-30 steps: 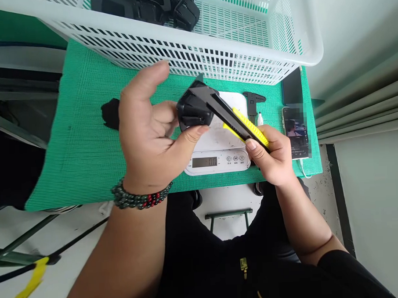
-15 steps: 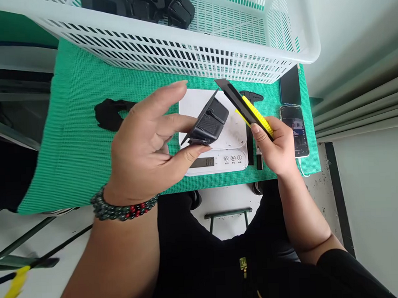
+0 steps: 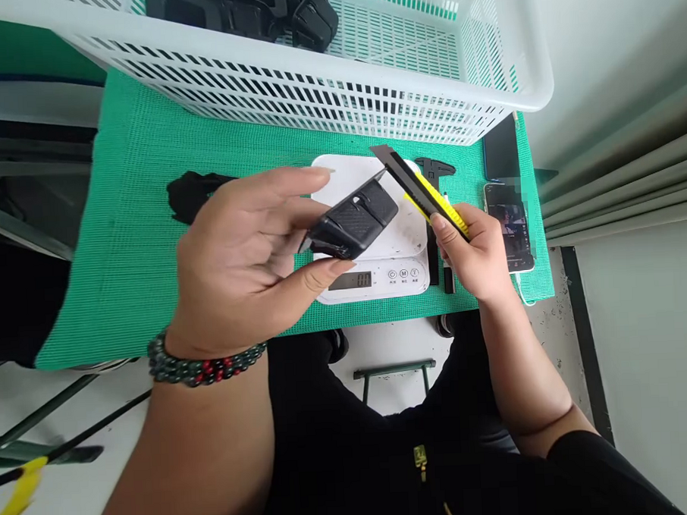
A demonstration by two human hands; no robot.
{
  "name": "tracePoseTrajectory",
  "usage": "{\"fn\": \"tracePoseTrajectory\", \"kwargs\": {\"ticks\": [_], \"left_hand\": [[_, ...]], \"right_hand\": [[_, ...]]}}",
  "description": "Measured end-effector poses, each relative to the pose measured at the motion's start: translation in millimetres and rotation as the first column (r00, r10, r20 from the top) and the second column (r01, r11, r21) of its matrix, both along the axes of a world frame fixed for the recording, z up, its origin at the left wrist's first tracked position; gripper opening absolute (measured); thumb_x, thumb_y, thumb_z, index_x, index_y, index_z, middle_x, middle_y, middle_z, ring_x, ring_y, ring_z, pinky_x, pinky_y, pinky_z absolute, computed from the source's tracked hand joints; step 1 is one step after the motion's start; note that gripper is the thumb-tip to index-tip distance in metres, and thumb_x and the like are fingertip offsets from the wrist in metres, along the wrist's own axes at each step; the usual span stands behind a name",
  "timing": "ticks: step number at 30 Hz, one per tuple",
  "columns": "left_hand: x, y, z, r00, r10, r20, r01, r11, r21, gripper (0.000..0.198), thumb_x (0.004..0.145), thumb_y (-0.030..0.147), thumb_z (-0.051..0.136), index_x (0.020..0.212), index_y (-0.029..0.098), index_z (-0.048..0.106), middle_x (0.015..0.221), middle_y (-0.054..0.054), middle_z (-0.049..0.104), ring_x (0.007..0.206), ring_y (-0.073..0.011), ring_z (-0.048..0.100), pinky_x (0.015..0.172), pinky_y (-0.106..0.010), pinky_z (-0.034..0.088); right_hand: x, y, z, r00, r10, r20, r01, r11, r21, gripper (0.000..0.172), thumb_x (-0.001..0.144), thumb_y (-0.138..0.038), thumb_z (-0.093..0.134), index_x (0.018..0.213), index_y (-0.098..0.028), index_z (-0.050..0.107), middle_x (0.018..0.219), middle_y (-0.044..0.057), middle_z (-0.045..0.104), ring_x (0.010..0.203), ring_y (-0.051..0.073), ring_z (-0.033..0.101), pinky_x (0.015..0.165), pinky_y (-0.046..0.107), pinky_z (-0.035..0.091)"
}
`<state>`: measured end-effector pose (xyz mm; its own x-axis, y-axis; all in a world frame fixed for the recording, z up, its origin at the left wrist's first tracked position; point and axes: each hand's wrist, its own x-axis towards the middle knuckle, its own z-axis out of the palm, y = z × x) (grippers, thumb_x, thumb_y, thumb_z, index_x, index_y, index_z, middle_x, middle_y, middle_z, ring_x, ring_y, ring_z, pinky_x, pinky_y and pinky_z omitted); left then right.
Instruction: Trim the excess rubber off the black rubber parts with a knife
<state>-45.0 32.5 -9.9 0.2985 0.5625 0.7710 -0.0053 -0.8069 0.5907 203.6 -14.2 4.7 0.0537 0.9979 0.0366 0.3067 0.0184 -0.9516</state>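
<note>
My left hand (image 3: 241, 254) holds a black plastic part (image 3: 356, 223) between thumb and fingers, tilted, above a white digital scale (image 3: 379, 286). The index finger is raised off the part. In my right hand (image 3: 474, 248) is a yellow and black utility knife (image 3: 426, 197), its blade out and pointing up and left. The blade lies close to the upper right corner of the part; whether they touch I cannot tell. The scale's display reads 0.0.
A white plastic basket (image 3: 290, 74) with black parts (image 3: 310, 20) spans the back. Black calipers (image 3: 435, 168) and a marker lie right of the scale. A lit phone (image 3: 507, 224) is at the right, a dark cloth-like item (image 3: 187, 196) at the left, on the green mat (image 3: 131, 221).
My left hand has moved slightly left and turned the black part, so its long side shows more. The knife has shifted slightly down and left, with its blade nearer the part's corner.
</note>
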Motion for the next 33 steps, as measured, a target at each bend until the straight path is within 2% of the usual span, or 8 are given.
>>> {"fn": "tracePoseTrajectory", "kwargs": {"ticks": [5, 11, 17, 21, 24, 28, 30, 33], "left_hand": [[1.1, -3.5, -1.9, 0.983, 0.088, 0.163, -0.077, 0.994, -0.075, 0.063, 0.067, 0.027, 0.096, 0.127, 0.025, 0.076, 0.095, -0.001, 0.074, 0.072, -0.0153, 0.071, 0.056, -0.029, 0.066], [-7.2, 7.4, -22.4, 0.946, 0.107, 0.305, -0.045, 0.978, -0.202, 0.060, 0.058, 0.039, 0.101, 0.107, 0.020, 0.073, 0.089, 0.001, 0.065, 0.071, -0.0148, 0.069, 0.079, -0.049, 0.071], [-3.4, 5.2, -20.4, 0.951, 0.159, 0.266, -0.114, 0.978, -0.175, 0.044, 0.067, 0.030, 0.096, 0.106, 0.022, 0.077, 0.090, -0.001, 0.075, 0.069, -0.0114, 0.067, 0.058, -0.025, 0.060], [4.2, 2.3, -11.5, 0.934, 0.074, 0.349, -0.021, 0.988, -0.152, 0.034, 0.075, 0.037, 0.095, 0.101, 0.024, 0.077, 0.081, 0.001, 0.073, 0.070, -0.0122, 0.070, 0.055, -0.023, 0.060], [6.1, 8.7, -13.7, 0.906, 0.063, 0.418, -0.024, 0.995, -0.100, 0.042, 0.076, 0.048, 0.095, 0.102, 0.023, 0.074, 0.076, 0.004, 0.065, 0.071, -0.0106, 0.070, 0.060, -0.023, 0.063], [-3.5, 29.0, -36.2, 0.931, 0.073, 0.356, -0.093, 0.995, 0.039, 0.069, 0.075, 0.072, 0.086, 0.120, 0.023, 0.066, 0.089, 0.006, 0.059, 0.070, -0.0047, 0.067, 0.070, -0.028, 0.066], [-10.8, 40.5, -50.7, 0.931, 0.133, 0.339, -0.150, 0.988, 0.025, 0.086, 0.072, 0.085, 0.078, 0.130, 0.025, 0.060, 0.102, 0.004, 0.059, 0.085, -0.0113, 0.074, 0.083, -0.043, 0.069], [-18.9, 53.5, -67.0, 0.916, 0.226, 0.331, -0.226, 0.973, -0.038, 0.113, 0.051, 0.102, 0.073, 0.134, 0.027, 0.052, 0.123, 0.000, 0.056, 0.109, -0.0252, 0.075, 0.098, -0.060, 0.065]], "right_hand": [[-5.3, -2.5, -2.6, 0.994, 0.048, -0.099, -0.051, 0.998, -0.025, 0.055, 0.090, -0.072, 0.071, 0.072, -0.024, 0.051, 0.063, -0.004, 0.046, 0.058, 0.012, 0.039, 0.049, 0.028, 0.027], [-8.6, -4.6, 1.9, 0.988, 0.043, -0.147, -0.042, 0.999, 0.009, 0.053, 0.090, -0.071, 0.072, 0.073, -0.024, 0.054, 0.063, -0.004, 0.048, 0.057, 0.012, 0.040, 0.049, 0.028, 0.029], [-11.0, -6.8, 5.3, 0.981, 0.111, -0.158, -0.112, 0.994, 0.005, 0.056, 0.089, -0.073, 0.071, 0.071, -0.024, 0.051, 0.061, -0.005, 0.046, 0.056, 0.011, 0.039, 0.049, 0.028, 0.029], [-8.9, -3.3, 2.1, 0.996, 0.043, -0.080, -0.047, 0.998, -0.047, 0.061, 0.086, -0.078, 0.070, 0.068, -0.024, 0.050, 0.060, -0.005, 0.045, 0.056, 0.011, 0.038, 0.050, 0.028, 0.028], [-7.5, -1.2, 0.2, 0.996, 0.014, -0.089, -0.021, 0.997, -0.080, 0.063, 0.082, -0.081, 0.071, 0.069, -0.023, 0.052, 0.060, -0.005, 0.044, 0.057, 0.011, 0.038, 0.049, 0.029, 0.028], [-8.3, -2.9, 1.6, 0.989, 0.026, -0.143, -0.039, 0.995, -0.087, 0.060, 0.083, -0.078, 0.073, 0.071, -0.023, 0.053, 0.061, -0.005, 0.045, 0.056, 0.011, 0.037, 0.048, 0.028, 0.027], [-9.2, -4.9, 2.8, 0.987, 0.039, -0.155, -0.048, 0.997, -0.053, 0.058, 0.085, -0.076, 0.073, 0.071, -0.024, 0.053, 0.061, -0.005, 0.046, 0.056, 0.011, 0.038, 0.048, 0.028, 0.028], [-10.9, -8.0, 2.8, 0.982, 0.079, -0.173, -0.078, 0.997, 0.015, 0.052, 0.090, -0.070, 0.072, 0.073, -0.024, 0.053, 0.062, -0.005, 0.046, 0.056, 0.011, 0.039, 0.049, 0.027, 0.029]]}}
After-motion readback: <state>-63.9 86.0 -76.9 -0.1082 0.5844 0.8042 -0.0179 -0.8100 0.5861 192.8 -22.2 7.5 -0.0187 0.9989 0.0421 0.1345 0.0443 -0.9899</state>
